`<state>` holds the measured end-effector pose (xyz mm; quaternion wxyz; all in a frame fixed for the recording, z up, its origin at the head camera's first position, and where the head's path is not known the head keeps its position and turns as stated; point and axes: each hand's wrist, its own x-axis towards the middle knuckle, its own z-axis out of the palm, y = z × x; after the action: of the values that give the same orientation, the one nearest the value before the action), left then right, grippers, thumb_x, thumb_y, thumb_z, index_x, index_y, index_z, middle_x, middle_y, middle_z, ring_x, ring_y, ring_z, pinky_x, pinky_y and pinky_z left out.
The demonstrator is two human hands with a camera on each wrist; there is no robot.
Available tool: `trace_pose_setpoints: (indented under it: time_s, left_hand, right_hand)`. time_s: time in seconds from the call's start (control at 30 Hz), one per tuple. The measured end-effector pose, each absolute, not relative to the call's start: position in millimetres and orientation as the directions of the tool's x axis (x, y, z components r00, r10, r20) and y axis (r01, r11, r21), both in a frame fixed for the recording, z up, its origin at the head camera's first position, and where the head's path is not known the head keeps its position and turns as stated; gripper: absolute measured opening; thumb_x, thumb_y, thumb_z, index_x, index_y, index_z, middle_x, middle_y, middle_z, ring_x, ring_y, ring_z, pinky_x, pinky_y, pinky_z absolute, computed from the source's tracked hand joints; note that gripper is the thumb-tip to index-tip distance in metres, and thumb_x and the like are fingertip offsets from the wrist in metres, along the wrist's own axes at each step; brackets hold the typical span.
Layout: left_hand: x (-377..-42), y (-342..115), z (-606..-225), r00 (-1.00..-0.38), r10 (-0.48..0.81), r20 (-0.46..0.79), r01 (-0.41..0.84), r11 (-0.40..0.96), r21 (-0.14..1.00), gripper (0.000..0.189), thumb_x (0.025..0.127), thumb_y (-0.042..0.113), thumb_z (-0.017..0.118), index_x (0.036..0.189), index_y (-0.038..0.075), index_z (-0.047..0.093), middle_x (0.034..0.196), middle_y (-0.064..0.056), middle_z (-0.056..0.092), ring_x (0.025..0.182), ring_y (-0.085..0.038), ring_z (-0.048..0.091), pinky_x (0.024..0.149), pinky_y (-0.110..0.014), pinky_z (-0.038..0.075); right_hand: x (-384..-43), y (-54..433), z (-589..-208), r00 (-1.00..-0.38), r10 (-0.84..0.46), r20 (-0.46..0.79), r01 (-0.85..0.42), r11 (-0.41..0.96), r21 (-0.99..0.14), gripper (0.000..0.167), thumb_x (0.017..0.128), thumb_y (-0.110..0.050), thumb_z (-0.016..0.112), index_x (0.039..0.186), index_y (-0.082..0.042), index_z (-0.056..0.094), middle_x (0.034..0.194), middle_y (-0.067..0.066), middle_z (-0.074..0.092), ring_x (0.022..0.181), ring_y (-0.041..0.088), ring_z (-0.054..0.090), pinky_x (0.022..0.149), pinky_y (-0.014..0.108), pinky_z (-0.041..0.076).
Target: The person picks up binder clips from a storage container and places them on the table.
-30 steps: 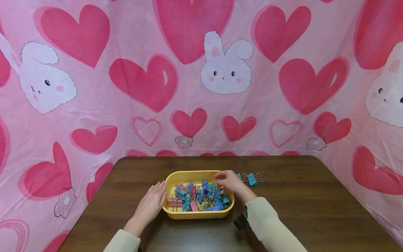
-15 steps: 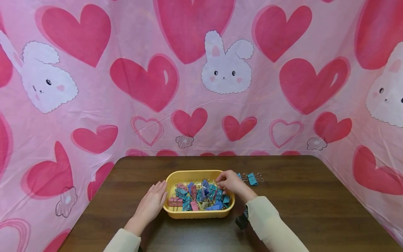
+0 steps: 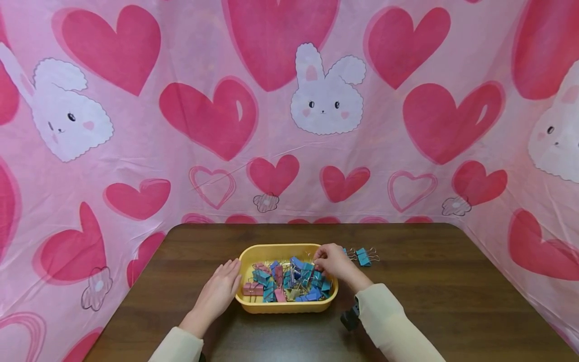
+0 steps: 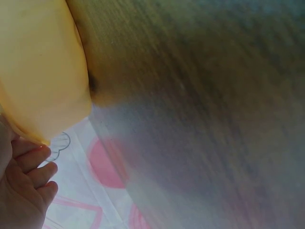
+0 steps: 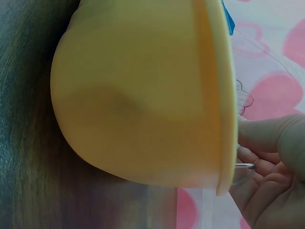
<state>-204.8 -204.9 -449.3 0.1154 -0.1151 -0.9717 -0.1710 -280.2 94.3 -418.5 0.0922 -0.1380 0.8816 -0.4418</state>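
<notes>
Binder clips (image 3: 279, 274) in pink, teal, blue and yellow fill a yellow plastic basket (image 3: 289, 307). My left hand (image 3: 217, 289) rests its straight fingers against the basket's left end; in the left wrist view its fingertips (image 4: 43, 174) lie right at the rim. Over the basket's right end, my right hand (image 3: 333, 262) reaches in with fingers and thumb drawn together, pinching a binder clip whose body they mostly hide. In the right wrist view a metal wire handle (image 5: 245, 166) shows between the rim and the curled fingers of the right hand (image 5: 274, 176).
Just right of the right hand, teal binder clips (image 3: 363, 257) lie in a row on the dark wooden table (image 3: 420, 291). A pink cloth with hearts and rabbits (image 3: 325, 110) hangs behind and along both sides.
My right fingers have drawn closer together among the clips, and a blue clip near them has shifted slightly. The left hand stays at the basket's left end.
</notes>
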Motion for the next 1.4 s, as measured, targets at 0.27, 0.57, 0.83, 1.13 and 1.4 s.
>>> trace_pose_setpoints:
  time_s: [0.27,0.57,0.83,1.13,1.4]
  left_hand:
    - [-204.6,-204.4,-449.2,-0.950,0.177,0.257,0.253,0.918,0.306,0.046,0.092,0.022,0.055,0.130,-0.004,0.049,0.134,-0.017,0.046,0.126,-0.033,0.038,0.105,-0.046,0.026]
    - [-204.7,-205.1,-449.6,-0.945,0.178,0.276,0.260,0.919,0.296,0.046,0.092,0.022,0.056,0.129,-0.004,0.049,0.134,-0.017,0.046,0.126,-0.033,0.038,0.105,-0.046,0.026]
    - [-204.1,-205.2,-449.1,-0.947,0.175,0.267,0.256,0.917,0.307,0.047,0.092,0.022,0.056,0.130,-0.004,0.049,0.134,-0.017,0.046,0.126,-0.033,0.038,0.105,-0.047,0.027]
    - [-203.7,-204.3,-447.6,-0.951,0.173,0.258,0.250,0.918,0.307,0.047,0.092,0.023,0.055,0.131,-0.003,0.048,0.135,-0.017,0.045,0.127,-0.033,0.037,0.105,-0.046,0.025]
    - [-203.8,-204.8,-448.1,-0.953,0.168,0.251,0.244,0.918,0.312,0.048,0.092,0.024,0.055,0.131,-0.003,0.047,0.136,-0.016,0.045,0.127,-0.032,0.037,0.106,-0.046,0.025]
  right_hand:
    - [-279.7,97.8,-413.8,-0.961,-0.272,0.049,-0.198,0.552,-0.810,0.006,0.083,0.000,0.064,0.079,-0.002,0.061,0.068,0.004,0.057,0.055,0.021,0.059,0.053,0.034,0.055]
    - [-281.6,106.6,-403.3,-0.964,-0.220,0.151,-0.241,0.478,-0.844,0.006,0.084,0.000,0.065,0.079,0.000,0.061,0.066,0.008,0.060,0.056,0.019,0.061,0.055,0.032,0.055]
    - [-283.4,118.9,-395.7,-0.975,-0.154,0.158,-0.202,0.332,-0.921,0.008,0.085,0.000,0.063,0.083,0.007,0.059,0.070,0.013,0.063,0.061,0.023,0.064,0.060,0.039,0.056]
    - [-288.6,143.0,-383.1,-0.987,-0.064,0.148,-0.159,0.236,-0.959,0.017,0.087,-0.005,0.061,0.091,0.011,0.058,0.073,0.015,0.064,0.063,0.023,0.065,0.062,0.035,0.056]
    - [-295.2,165.7,-375.1,-0.991,0.010,0.132,-0.129,0.141,-0.982,0.021,0.088,-0.005,0.061,0.095,0.014,0.057,0.072,0.012,0.065,0.060,0.016,0.065,0.066,0.036,0.055]
